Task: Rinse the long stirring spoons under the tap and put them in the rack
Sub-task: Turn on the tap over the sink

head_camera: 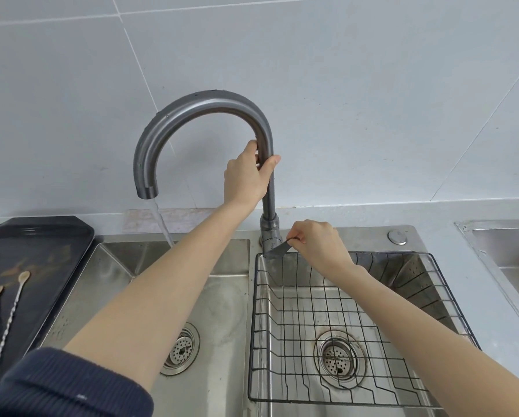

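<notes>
Double sink (222, 296), wire rack (342, 326) in right basin; tap (204, 106) running into left basin. Left hand (249, 176) wrapped around tap neck, right hand (318, 245) pinching lever (278, 251). Two stirring spoons (2, 311) lie on black tray (41, 233), far left, handles toward the person; left hand nearer.

Tap (204, 106) dull grey — rack (342, 311) black wire grid, tray (41, 236) black, sleeve (56, 383) navy ribbed.
</notes>
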The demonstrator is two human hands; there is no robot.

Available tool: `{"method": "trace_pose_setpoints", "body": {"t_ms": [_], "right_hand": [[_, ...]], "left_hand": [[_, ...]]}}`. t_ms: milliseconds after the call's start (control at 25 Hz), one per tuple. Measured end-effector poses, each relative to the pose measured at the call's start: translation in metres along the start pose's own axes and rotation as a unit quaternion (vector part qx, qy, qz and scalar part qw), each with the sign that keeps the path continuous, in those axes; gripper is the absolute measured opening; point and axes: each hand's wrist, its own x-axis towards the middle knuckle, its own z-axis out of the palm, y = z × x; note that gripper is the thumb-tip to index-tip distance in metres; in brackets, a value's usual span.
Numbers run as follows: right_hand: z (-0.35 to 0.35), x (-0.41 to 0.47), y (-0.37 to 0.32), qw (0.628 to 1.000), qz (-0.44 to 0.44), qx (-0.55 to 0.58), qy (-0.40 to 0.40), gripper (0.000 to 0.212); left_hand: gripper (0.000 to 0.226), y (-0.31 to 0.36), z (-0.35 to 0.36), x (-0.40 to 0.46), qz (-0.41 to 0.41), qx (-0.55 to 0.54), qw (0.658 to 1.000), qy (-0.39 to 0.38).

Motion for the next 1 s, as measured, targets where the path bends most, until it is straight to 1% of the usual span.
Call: {"method": "trace_pose_setpoints", "body": {"t_ms": [160,240,400,520,640,800,1000], "right_hand": [[-0.002,-0.008,-0.003,1.0,0.002,-0.007,-0.007,0.024],[-0.007,-0.014,-0.005,1.0,-0.003,-0.023,-0.015,0.029],[-0.012,-0.029,-0.015,0.997,-0.029,-0.067,-0.027,0.046],[-0.01,-0.041,-0.025,0.995,-0.052,-0.085,-0.01,0.056],[-0.003,-0.055,-0.034,0.991,-0.05,-0.121,-0.023,0.067],[0.004,-0.072,-0.05,0.984,-0.024,-0.17,-0.047,0.077],[0.021,-0.088,-0.078,0.982,-0.019,-0.179,-0.049,0.081]], "left_hand": [[0.034,0.002,0.0,-0.005,-0.02,-0.031,0.999,-0.013],[0.041,-0.001,-0.005,-0.014,-0.016,-0.027,0.999,-0.039],[0.061,-0.018,-0.018,-0.045,0.03,0.091,0.992,-0.084],[0.064,-0.025,-0.027,-0.07,0.058,0.158,0.978,-0.12],[0.066,-0.036,-0.039,-0.091,0.089,0.22,0.96,-0.146],[0.068,-0.061,-0.057,-0.114,0.073,0.274,0.942,-0.179],[0.074,-0.085,-0.086,-0.139,0.064,0.309,0.931,-0.182]]}}
